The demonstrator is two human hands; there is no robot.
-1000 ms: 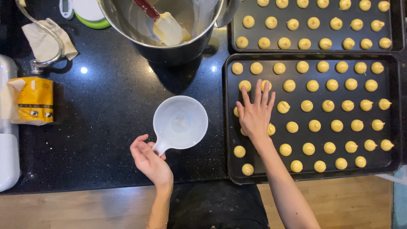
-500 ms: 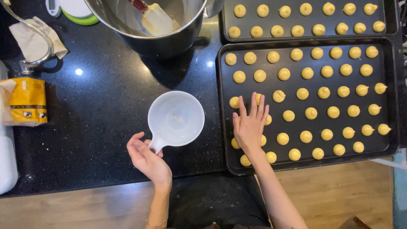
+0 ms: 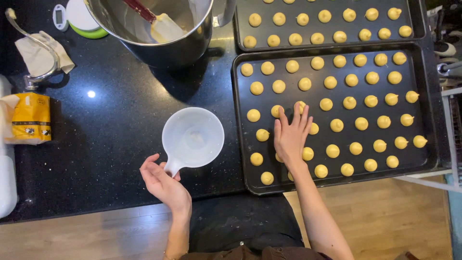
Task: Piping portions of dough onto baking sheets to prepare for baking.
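My right hand (image 3: pixel 290 136) lies flat, fingers spread, over the left part of a dark baking tray (image 3: pixel 430 144) filled with several rows of small yellow dough mounds (image 3: pixel 355 123); its fingertips touch mounds near the tray's middle left. My left hand (image 3: pixel 162 182) rests on the black counter with fingers loosely curled, just touching the handle of a white plastic measuring cup (image 3: pixel 193 137), which looks empty apart from a wet sheen. Neither hand grips anything.
A second tray of dough mounds (image 3: pixel 332 24) sits behind the first. A large steel mixing bowl (image 3: pixel 163 33) with a red-handled spatula (image 3: pixel 161 24) stands at the back. Left: a yellow packet (image 3: pixel 30 118), crumpled paper (image 3: pixel 41 54), a small kitchen scale (image 3: pixel 79 17).
My right hand has shifted slightly across the mounds on the tray. My left hand stays by the cup's handle. The camera view has shifted.
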